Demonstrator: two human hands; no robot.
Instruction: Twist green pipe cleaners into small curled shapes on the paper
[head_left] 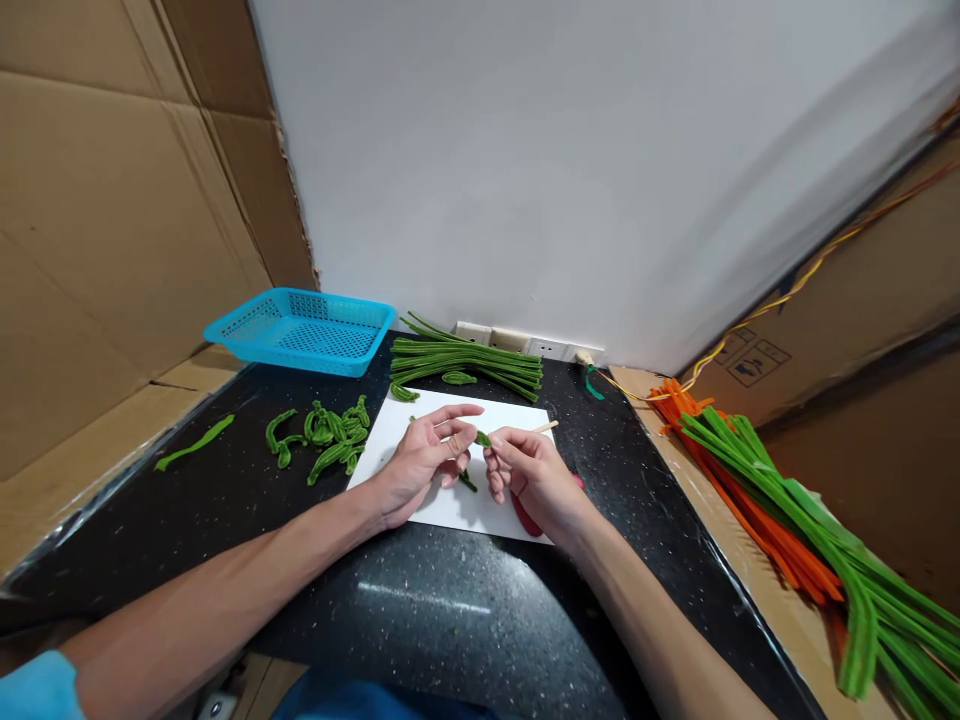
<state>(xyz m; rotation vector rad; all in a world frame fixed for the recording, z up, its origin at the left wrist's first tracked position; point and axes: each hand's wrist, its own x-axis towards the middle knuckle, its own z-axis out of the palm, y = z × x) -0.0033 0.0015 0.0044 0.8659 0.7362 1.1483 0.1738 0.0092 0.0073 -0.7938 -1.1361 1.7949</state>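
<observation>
Forearms (240,580) nearest; left hand (425,450), right hand (535,470) pinch green piece (484,439) between them, above paper (491,514).

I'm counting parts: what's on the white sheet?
Green pieces, a pale stick and a red object show on the white sheet; the right hand partly covers the last two. What it and the left hand hide cannot be seen.
</observation>
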